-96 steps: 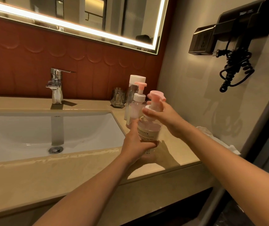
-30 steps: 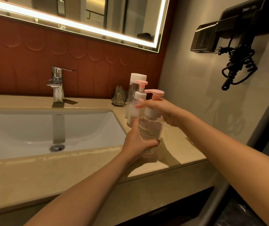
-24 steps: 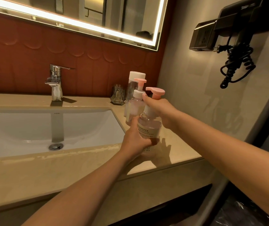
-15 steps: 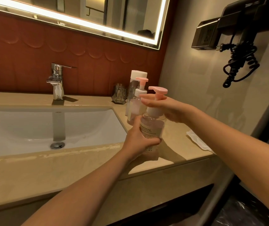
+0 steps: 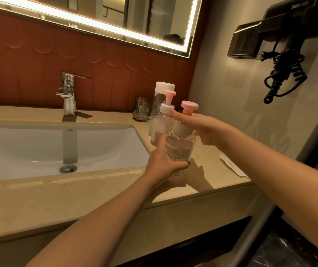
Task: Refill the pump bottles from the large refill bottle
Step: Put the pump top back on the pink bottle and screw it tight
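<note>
**Fingers [image 5: 181, 165] of the left hand [image 5: 164, 162] wrapped round a pump bottle [image 5: 180, 149] beside the basin**

We see the left hand gripping the clear, pink-tinted body of the pump bottle from the basin side. The thumb lies up its near face and the fingers curl across the lower edge of the label. The right hand [image 5: 200, 128] comes in from the wall side at the neck. One finger lies straight behind the stem, just under the pink pump head [image 5: 189, 106], and the rest sit beside the white collar [image 5: 181, 128]. Whether that hand clamps the collar or only touches it, we cannot tell. The bottle is roughly upright, with its base down at the desk [image 5: 96, 191] near the front edge, and we cannot make out whether it rests there.

Widest of all is the beige desk itself, with the white basin [image 5: 29, 147] sunk into it to the left of the hands. Above runs the mirror [image 5: 127, 14] with its lit border. On the right wall hangs a black hair dryer [image 5: 293, 20] with a coiled cord [image 5: 281, 76].

On the desk, the large refill bottle [image 5: 164, 88], tall and white-capped, stands by the red wall. A second pump bottle [image 5: 163, 122] is just in front of it and just behind the held one. Left of those is a ribbed glass [image 5: 141, 110].

The chrome tap [image 5: 68, 93] stands behind the basin. A folded white cloth [image 5: 233, 167] lies near the desk's right edge. The drain [image 5: 68, 168] sits at the basin's bottom.
</note>
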Motion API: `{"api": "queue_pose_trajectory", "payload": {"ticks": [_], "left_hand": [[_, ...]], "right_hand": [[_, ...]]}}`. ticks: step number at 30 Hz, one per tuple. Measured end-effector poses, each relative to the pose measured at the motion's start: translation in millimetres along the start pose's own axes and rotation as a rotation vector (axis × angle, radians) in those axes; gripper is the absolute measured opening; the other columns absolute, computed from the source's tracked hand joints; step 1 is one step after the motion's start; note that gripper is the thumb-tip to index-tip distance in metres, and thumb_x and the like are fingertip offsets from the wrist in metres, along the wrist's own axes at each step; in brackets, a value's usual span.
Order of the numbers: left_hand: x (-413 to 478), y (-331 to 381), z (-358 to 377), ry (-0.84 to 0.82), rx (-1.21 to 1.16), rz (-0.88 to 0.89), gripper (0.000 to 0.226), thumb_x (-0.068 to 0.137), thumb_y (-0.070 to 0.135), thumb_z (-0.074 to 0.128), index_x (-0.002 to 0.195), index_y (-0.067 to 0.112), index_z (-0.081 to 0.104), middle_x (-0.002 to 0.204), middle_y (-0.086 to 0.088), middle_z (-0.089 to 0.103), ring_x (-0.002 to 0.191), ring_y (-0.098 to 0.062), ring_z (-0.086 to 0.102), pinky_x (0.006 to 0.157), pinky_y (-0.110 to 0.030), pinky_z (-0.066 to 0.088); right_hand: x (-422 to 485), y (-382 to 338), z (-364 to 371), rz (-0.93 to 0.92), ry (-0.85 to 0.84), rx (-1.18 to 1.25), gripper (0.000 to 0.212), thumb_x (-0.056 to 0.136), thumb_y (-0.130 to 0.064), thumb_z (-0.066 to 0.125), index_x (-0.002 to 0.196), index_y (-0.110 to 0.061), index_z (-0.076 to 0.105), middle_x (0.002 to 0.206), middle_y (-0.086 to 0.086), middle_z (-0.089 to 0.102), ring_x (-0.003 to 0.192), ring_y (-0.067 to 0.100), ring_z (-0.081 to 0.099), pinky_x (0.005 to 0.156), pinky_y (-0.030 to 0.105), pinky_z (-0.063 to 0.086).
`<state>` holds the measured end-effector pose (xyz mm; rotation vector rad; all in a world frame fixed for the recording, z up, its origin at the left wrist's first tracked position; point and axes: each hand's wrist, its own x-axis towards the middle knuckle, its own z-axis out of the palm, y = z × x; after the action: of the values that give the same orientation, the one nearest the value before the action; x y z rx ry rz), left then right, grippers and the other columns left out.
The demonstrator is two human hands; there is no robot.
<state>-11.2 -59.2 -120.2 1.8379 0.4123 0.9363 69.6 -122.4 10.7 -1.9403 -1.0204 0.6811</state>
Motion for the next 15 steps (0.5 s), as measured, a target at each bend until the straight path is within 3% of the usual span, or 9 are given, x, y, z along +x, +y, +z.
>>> {"api": "queue_pose_trajectory", "payload": {"ticks": [2, 4, 6, 9, 12, 15], "left_hand": [[0, 0, 1, -0.008, -0.016, 0.011, 0.087, 0.067, 0.026, 0.082, 0.133, 0.032, 0.026, 0.125, 0.003, 0.053, 0.112, -0.015, 0.054, 0.085, -0.025, 0.047], [0, 0, 1, -0.018, -0.024, 0.007, 0.088, 0.067, 0.026, 0.082, 0.134, 0.032, 0.026, 0.125, 0.003, 0.054, 0.112, -0.015, 0.053, 0.085, -0.025, 0.046], [0, -1, 1, -0.018, -0.029, -0.003, 0.088, 0.067, 0.027, 0.082, 0.135, 0.031, 0.025, 0.124, 0.004, 0.053, 0.112, -0.014, 0.053, 0.084, -0.023, 0.046], [1, -1, 1, -0.015, -0.029, -0.007, 0.087, 0.067, 0.026, 0.082, 0.134, 0.031, 0.026, 0.123, 0.005, 0.054, 0.111, -0.014, 0.054, 0.079, -0.018, 0.044], [1, 2, 1, -0.015, 0.011, -0.005, 0.086, 0.067, 0.026, 0.082, 0.134, 0.029, 0.027, 0.125, 0.003, 0.054, 0.113, -0.015, 0.053, 0.086, -0.025, 0.046], [1, 3, 2, 0.004, 0.023, -0.010, 0.086, 0.067, 0.028, 0.082, 0.133, 0.029, 0.028, 0.125, 0.003, 0.055, 0.113, -0.016, 0.053, 0.088, -0.030, 0.047]], "right_hand": [[1, 5, -3, -0.056, -0.101, 0.038, 0.053, 0.087, -0.048, 0.051, 0.135, -0.029, 0.037, 0.146, 0.002, 0.034, 0.133, 0.025, 0.032, 0.112, 0.046, 0.016], [4, 10, 1, -0.109, -0.121, 0.093, 0.049, 0.081, -0.048, 0.059, 0.125, -0.031, 0.046, 0.135, -0.003, 0.044, 0.123, 0.021, 0.042, 0.105, 0.042, 0.029], [7, 10, 6, -0.145, -0.075, 0.122, 0.058, 0.077, -0.046, 0.067, 0.129, -0.025, 0.050, 0.123, -0.004, 0.053, 0.111, 0.017, 0.050, 0.087, 0.031, 0.041], [9, 6, 14, -0.168, 0.074, 0.065, 0.043, 0.091, -0.038, 0.056, 0.127, -0.015, 0.054, 0.101, -0.010, 0.055, 0.093, 0.011, 0.051, 0.069, 0.022, 0.037], [9, 8, 19, -0.129, 0.245, 0.092, 0.045, 0.094, -0.038, 0.051, 0.132, -0.014, 0.046, 0.116, 0.001, 0.055, 0.100, 0.018, 0.051, 0.079, 0.031, 0.039], [7, 7, 27, -0.104, 0.371, 0.080, 0.044, 0.093, -0.041, 0.050, 0.128, -0.014, 0.047, 0.111, 0.003, 0.054, 0.097, 0.021, 0.050, 0.084, 0.035, 0.041]]}}
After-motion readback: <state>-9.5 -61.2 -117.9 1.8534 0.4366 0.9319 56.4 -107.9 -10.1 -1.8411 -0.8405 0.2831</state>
